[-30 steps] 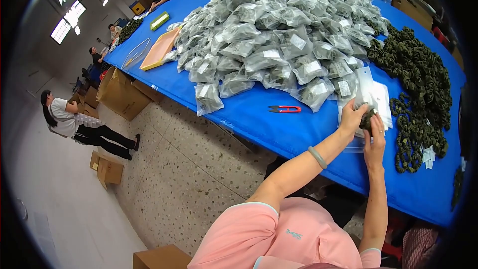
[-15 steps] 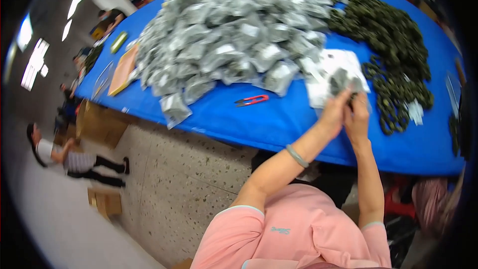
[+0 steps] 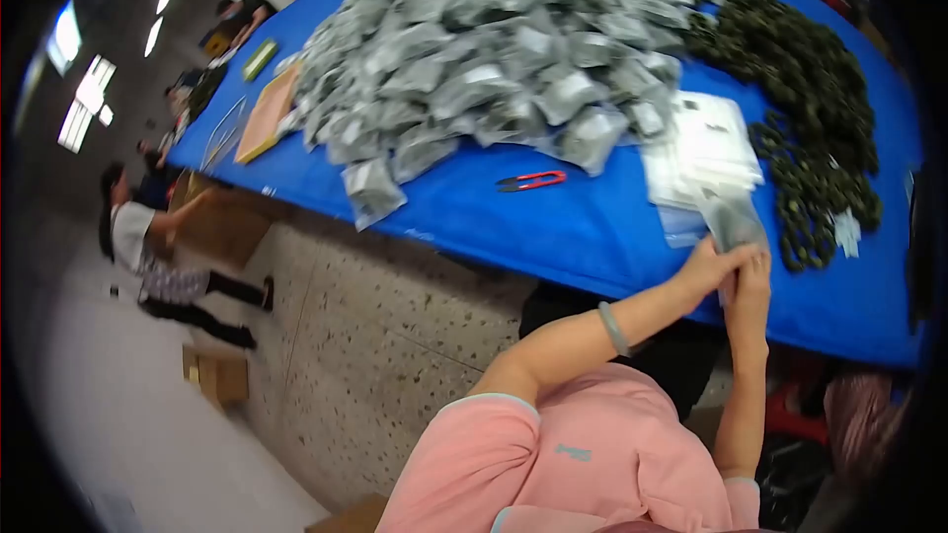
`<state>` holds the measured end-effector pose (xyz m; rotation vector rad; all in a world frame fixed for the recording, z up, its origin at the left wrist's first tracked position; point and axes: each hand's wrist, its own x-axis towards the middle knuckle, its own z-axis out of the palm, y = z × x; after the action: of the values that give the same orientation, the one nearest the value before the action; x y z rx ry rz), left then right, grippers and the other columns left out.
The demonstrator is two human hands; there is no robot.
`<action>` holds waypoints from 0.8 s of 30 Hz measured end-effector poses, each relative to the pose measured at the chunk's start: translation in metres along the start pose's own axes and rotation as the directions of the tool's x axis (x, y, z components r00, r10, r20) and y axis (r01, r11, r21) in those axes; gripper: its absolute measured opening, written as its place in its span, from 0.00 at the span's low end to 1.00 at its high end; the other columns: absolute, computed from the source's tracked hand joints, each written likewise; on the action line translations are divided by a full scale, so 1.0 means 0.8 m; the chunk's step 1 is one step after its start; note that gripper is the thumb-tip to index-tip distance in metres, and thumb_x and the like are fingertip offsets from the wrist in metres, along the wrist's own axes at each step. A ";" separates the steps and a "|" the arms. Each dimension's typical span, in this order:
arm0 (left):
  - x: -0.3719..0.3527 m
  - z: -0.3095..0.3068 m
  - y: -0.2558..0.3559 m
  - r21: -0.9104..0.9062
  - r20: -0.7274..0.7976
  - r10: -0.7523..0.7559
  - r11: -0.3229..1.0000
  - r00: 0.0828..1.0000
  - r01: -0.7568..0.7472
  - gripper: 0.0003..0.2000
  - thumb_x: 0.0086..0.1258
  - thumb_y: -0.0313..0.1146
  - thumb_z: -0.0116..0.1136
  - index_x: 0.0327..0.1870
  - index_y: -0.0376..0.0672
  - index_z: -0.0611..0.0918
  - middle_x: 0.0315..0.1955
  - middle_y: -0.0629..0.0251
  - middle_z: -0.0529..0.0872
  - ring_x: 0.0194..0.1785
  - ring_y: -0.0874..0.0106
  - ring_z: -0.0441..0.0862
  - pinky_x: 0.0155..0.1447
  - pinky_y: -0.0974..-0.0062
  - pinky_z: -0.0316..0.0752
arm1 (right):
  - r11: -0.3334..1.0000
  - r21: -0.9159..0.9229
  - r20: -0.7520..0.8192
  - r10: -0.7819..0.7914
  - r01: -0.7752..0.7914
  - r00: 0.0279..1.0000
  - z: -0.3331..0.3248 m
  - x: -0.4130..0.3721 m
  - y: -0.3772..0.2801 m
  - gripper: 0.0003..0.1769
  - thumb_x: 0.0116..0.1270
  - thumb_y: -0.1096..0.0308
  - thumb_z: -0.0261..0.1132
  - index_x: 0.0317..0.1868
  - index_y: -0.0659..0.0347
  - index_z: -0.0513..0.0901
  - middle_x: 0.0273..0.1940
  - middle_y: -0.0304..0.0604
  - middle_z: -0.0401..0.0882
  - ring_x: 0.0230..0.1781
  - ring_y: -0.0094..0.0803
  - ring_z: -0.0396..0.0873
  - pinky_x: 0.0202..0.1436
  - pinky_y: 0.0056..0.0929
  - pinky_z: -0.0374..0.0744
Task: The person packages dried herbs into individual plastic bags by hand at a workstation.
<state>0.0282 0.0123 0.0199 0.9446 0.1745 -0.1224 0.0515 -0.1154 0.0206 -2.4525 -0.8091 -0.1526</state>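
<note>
Head camera, looking down: a person in a pink short-sleeved shirt [image 3: 592,454] stands at a blue-covered table [image 3: 592,247]. The left hand [image 3: 713,268], with a pale bangle [image 3: 613,329] on that arm, and the right hand [image 3: 750,286] meet at the table's near edge, both gripping the lower end of a translucent bag [image 3: 731,214] with fingers drawn in close. The bag slants up from them, just beyond their fingertips; something dark seems to be inside, though blur and fingers hide what. Just past it lies a stack of flat pale bags [image 3: 709,148]. To its right are dark green ruffled loops [image 3: 812,89] in a heap, with white tags [image 3: 846,233] at the near end. To its left, red-handled snips [image 3: 541,180] lie before a large mound of filled bags [image 3: 474,59]. Far left, another person [image 3: 133,232] stands beside a cardboard box [image 3: 232,232].
</note>
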 end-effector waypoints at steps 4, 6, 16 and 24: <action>-0.007 0.007 0.004 -0.007 -0.159 0.069 0.997 0.985 -0.071 0.17 0.73 0.38 0.58 0.57 0.36 0.78 0.46 0.60 0.85 0.44 0.73 0.82 0.48 0.79 0.77 | 0.986 -0.092 -0.120 -0.147 0.137 0.982 0.001 -0.005 -0.025 0.27 0.63 0.80 0.62 0.65 0.68 0.74 0.66 0.55 0.72 0.71 0.54 0.66 0.67 0.41 0.71; -0.006 0.008 0.000 0.060 -0.187 0.079 0.996 0.979 -0.069 0.18 0.75 0.39 0.56 0.58 0.36 0.76 0.46 0.58 0.85 0.46 0.74 0.82 0.50 0.79 0.78 | 0.987 -0.068 -0.122 -0.151 0.143 0.981 0.013 -0.007 0.000 0.24 0.66 0.78 0.61 0.63 0.69 0.75 0.65 0.55 0.74 0.70 0.54 0.67 0.66 0.42 0.72; -0.004 -0.021 0.015 0.625 -0.175 0.183 0.780 0.967 -0.035 0.20 0.72 0.37 0.52 0.55 0.27 0.74 0.36 0.47 0.85 0.36 0.56 0.83 0.41 0.66 0.78 | 0.996 -0.043 -0.152 -0.082 0.076 0.985 0.020 0.001 0.011 0.21 0.67 0.79 0.58 0.61 0.69 0.77 0.67 0.57 0.73 0.71 0.56 0.67 0.69 0.41 0.70; -0.026 -0.021 -0.007 0.861 0.002 0.469 0.448 0.883 -0.240 0.35 0.69 0.34 0.60 0.73 0.28 0.59 0.64 0.41 0.70 0.48 0.55 0.80 0.51 0.65 0.79 | 0.989 0.036 -0.301 -0.125 0.143 0.945 -0.022 -0.041 -0.029 0.15 0.59 0.82 0.67 0.48 0.68 0.83 0.55 0.49 0.84 0.61 0.48 0.79 0.59 0.36 0.80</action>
<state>0.0054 0.0235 0.0102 1.9893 0.1248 0.3588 0.0126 -0.1263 0.0373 -2.2463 -0.8307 -0.5303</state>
